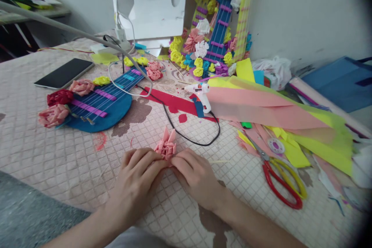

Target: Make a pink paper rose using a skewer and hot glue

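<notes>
A pink crepe-paper flower (166,148) stands between my two hands near the table's front, two pointed strips rising from its top. My left hand (138,178) pinches its base from the left, fingers bent together. From the right, my right hand (197,176) closes its fingertips on the same base; the thumbs are mostly hidden. Beyond them lies a white glue gun (202,95) with a black cord, resting by a red strip (174,102). To the left is a blue guitar shape (101,108) with purple bars, strings and paper roses along its edge.
Scissors (280,182) with red and yellow handles lie at the right, below pink and yellow paper sheets (270,108). A phone (64,73) is at the left. Decorated instrument shapes (222,27) lean against the wall. A white cable (132,93) loops above the blue guitar.
</notes>
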A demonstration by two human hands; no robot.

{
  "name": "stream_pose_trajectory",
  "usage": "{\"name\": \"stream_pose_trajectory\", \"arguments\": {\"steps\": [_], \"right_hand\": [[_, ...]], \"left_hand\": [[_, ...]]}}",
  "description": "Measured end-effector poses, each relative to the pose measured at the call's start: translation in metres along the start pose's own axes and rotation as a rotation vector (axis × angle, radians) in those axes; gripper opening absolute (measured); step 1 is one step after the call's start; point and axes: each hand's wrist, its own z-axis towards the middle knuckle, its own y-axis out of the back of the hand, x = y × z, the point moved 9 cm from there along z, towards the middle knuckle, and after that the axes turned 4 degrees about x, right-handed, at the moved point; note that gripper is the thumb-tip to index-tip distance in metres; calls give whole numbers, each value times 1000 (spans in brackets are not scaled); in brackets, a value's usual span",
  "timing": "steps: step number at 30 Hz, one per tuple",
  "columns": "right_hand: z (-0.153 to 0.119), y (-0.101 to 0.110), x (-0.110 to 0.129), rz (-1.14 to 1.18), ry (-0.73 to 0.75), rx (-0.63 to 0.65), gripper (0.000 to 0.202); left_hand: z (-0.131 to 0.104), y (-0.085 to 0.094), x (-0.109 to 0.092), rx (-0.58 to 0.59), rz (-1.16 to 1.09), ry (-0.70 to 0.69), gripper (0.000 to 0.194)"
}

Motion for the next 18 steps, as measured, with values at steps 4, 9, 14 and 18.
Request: {"name": "stream_pose_trajectory", "arguments": {"steps": [4,9,14,18], "right_hand": [[0,2,4,-14,40,-5,21],[0,5,7,-60,57,-27,23],[1,5,7,-73,55,-20,21],[0,3,6,-56,50,-7,20]], "left_hand": [[0,-1,0,10,-16,-8,16],[1,-1,0,-2,-12,4,14],[-2,-2,6,7,5,48,13],[-4,-1,13,1,28,63,11]]}}
